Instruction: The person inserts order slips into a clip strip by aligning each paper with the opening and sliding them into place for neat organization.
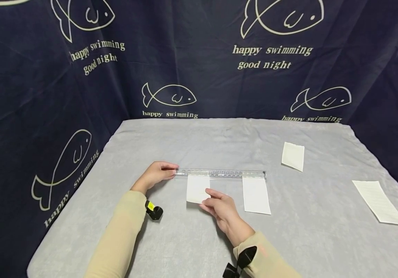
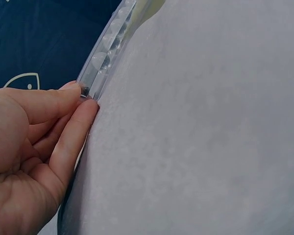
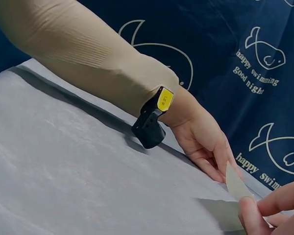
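My left hand (image 1: 155,174) pinches left end of clear rail (image 1: 221,173) lying mid-table. My right hand (image 1: 219,206) pinches lower edge of paper slip (image 1: 197,188) tucked under rail; second slip (image 1: 256,195) beside it.

The near corner of the paper slip (image 1: 197,189) lies under the fingers of the right hand (image 1: 221,206), and in the right wrist view that hand (image 3: 274,213) is cut off by the lower right corner. The clear bar (image 1: 221,173) bears markings too small to read; its top edges out of the left wrist view (image 2: 108,44). The lined sheet (image 1: 379,201) near the tabletop's right edge perhaps carries print, unreadable.
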### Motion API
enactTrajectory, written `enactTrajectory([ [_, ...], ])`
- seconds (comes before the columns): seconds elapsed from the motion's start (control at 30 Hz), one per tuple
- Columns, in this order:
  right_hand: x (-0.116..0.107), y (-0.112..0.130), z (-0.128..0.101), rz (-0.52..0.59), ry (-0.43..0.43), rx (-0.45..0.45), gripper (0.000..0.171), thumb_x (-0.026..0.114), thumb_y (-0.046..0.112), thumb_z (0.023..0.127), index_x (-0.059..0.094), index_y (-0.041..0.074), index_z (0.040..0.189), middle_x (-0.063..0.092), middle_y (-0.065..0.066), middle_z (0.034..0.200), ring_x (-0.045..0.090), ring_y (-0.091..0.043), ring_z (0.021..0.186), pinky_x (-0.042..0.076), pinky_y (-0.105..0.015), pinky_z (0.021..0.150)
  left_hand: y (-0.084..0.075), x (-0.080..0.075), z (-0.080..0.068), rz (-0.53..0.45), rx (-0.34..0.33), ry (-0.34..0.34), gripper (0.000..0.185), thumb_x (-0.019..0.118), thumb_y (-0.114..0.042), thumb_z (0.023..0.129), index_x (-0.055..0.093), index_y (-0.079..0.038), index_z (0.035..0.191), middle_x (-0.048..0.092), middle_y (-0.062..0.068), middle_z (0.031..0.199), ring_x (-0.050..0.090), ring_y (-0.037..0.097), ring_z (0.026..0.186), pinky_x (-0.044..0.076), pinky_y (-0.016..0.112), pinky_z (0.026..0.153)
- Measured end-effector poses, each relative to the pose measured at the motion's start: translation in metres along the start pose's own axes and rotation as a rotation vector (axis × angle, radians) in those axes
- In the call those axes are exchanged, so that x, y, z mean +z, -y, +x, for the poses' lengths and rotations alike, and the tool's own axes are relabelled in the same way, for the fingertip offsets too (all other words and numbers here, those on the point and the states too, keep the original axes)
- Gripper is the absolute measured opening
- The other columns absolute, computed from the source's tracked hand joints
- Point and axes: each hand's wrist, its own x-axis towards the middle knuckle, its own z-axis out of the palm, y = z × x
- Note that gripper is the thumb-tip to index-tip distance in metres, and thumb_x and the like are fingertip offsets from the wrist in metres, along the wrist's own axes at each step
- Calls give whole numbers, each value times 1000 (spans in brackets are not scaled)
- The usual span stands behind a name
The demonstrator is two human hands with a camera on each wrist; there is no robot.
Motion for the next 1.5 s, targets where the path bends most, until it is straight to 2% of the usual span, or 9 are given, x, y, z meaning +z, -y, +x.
enactTrajectory([
  [0.33,-2,1,-1,38,26,6,50,48,-22,80,40,-17,129,30,-34,137,58,-17,79,54,-28,77,-1,0,0,-11,2,1,29,60,7,87,61,10,115,58,25,114,62,17,89,53,27,81],
  [0.5,-5,2,-2,44,31,9,51,48,-21,81,38,-17,131,24,-34,141,58,-14,74,54,-27,78,0,0,0,-12,-2,1,29,61,5,87,60,10,116,57,26,116,61,18,92,52,28,83],
  [0.63,-8,3,-2,49,23,20,51,47,-21,81,39,-16,131,24,-33,141,58,-12,69,54,-27,77,0,0,0,-2,1,-2,29,61,5,87,61,10,115,58,25,115,61,18,91,52,27,82],
  [1.13,-16,5,-3,63,23,2,52,45,-22,82,35,-18,133,21,-34,142,58,-11,68,54,-24,75,0,0,2,-1,-18,-16,27,61,6,87,63,8,114,60,22,111,62,15,88,53,25,79],
  [1.5,-22,8,-3,58,19,1,52,45,-22,82,35,-18,133,17,-34,144,58,-11,68,54,-25,76,-1,-2,0,-5,-17,3,30,61,3,88,61,8,117,58,21,117,62,17,96,52,26,83],
])
